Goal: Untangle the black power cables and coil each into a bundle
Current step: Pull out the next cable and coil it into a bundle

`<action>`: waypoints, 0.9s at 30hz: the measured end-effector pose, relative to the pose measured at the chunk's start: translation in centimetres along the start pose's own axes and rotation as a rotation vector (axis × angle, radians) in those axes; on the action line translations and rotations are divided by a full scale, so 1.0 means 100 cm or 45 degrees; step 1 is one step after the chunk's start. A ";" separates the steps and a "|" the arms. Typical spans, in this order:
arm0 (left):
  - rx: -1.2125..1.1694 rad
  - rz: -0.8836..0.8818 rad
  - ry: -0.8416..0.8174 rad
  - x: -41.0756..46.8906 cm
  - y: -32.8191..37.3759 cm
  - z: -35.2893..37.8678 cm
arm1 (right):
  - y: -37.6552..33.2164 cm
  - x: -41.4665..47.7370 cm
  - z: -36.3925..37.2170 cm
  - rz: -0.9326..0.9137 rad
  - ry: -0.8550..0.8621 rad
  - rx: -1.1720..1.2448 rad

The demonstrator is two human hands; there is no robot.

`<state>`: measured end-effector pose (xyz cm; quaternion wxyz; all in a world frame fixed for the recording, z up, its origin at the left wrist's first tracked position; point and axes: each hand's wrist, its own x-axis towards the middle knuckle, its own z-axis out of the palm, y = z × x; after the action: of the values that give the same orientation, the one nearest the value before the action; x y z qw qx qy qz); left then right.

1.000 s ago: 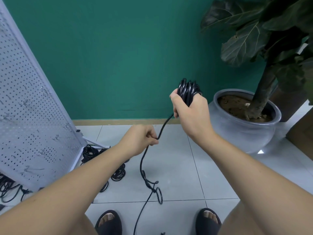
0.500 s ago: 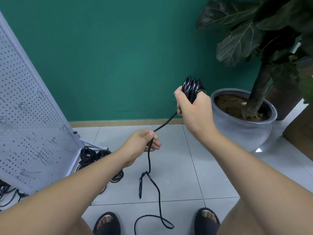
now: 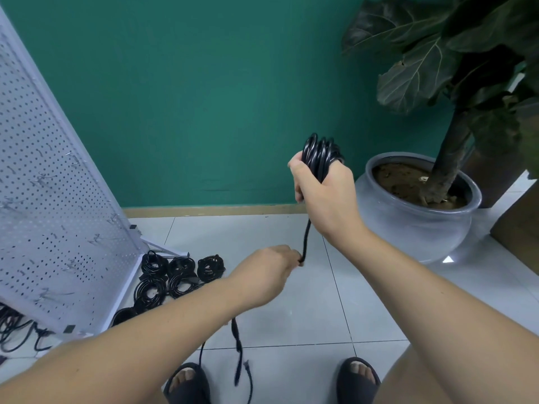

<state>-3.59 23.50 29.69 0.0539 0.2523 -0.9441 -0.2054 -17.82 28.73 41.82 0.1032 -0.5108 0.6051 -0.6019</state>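
My right hand (image 3: 325,191) is raised in front of the green wall and grips a black coil of power cable (image 3: 319,154), whose loops stick out above my fist. From that fist the free cable (image 3: 306,237) runs straight down to my left hand (image 3: 268,272), which pinches it lower and to the left. Below my left forearm the loose tail (image 3: 239,348) hangs to the tiled floor between my feet. Several finished black bundles (image 3: 175,275) lie on the floor at the left.
A white pegboard panel (image 3: 49,205) leans at the left, with more loose black cable (image 3: 14,330) behind its foot. A grey pot (image 3: 417,223) with a large-leaved plant stands at the right. My two dark sandals (image 3: 186,383) are at the bottom edge.
My left hand has slid down and right along the cable, directly under the right hand. The tail has been drawn up off the floor, and its loop there is gone.
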 end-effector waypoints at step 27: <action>0.086 0.034 0.784 -0.010 -0.012 -0.081 | 0.033 0.009 -0.007 0.678 -0.832 -0.248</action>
<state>-0.56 20.15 36.56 0.3317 0.2919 -0.8928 -0.0872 -20.34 27.68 39.66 0.3923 -0.5080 0.7053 -0.3010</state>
